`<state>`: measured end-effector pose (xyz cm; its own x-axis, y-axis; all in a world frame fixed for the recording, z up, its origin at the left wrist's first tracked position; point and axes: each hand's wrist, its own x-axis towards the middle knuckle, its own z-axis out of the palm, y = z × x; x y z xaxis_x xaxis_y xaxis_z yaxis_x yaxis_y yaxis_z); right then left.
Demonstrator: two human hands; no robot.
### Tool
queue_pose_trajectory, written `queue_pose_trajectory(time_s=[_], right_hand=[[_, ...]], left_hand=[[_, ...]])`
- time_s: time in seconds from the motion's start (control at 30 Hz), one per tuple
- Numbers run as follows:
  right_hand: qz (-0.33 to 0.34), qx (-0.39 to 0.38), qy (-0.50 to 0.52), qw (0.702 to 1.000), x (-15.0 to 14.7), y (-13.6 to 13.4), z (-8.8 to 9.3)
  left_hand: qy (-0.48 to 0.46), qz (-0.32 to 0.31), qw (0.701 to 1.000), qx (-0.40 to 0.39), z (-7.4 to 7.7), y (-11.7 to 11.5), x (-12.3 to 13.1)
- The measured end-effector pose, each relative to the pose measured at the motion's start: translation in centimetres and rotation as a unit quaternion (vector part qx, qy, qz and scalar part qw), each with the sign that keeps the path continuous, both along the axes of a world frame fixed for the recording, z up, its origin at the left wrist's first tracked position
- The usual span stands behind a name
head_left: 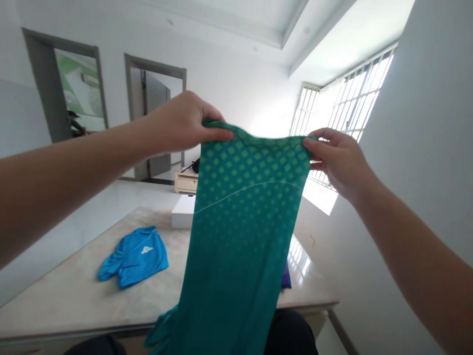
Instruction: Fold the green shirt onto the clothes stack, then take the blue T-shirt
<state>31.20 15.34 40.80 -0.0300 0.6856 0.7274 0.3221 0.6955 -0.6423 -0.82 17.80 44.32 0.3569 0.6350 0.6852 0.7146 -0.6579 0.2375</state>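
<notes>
Both bare forearms (pixel 81 167) lay nearest; my left hand (pixel 183 121) and right hand (pixel 338 158) each pinched a top corner of the green patterned garment (pixel 236 256), which hung between them; I judged that a loosened fingertip hold could drop a corner, and my knees (pixel 295 330) could bunch its lower end; it partly screened the table (pixel 66 301), white box (pixel 182 213) and purple item (pixel 286 277); the blue garment (pixel 138 256) lay apart, leftward.

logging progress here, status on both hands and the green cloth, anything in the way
Left hand, right hand: both pinching top edge. Green cloth: held up, hanging down. View: cloth partly hides table and purple item.
</notes>
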Motion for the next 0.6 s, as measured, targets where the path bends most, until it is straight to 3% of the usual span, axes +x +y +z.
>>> queue_pose_trajectory(time_s=[0.17, 0.33, 0.6], right_hand=[[0.032, -0.041, -0.013, 0.999, -1.6, -0.1, -2.5], [0.052, -0.029, -0.015, 0.998, -1.1, 0.0, -2.8], [0.068, -0.014, -0.078, 0.995, -0.2, -2.5, -4.0]], left_hand=[[0.073, 0.035, 0.997, -0.01, -0.6, -1.0, -2.4], [0.027, 0.037, 0.999, -0.026, -0.5, -1.1, -4.5], [-0.028, 0.022, 0.989, -0.14, -2.5, -3.4, -4.8]])
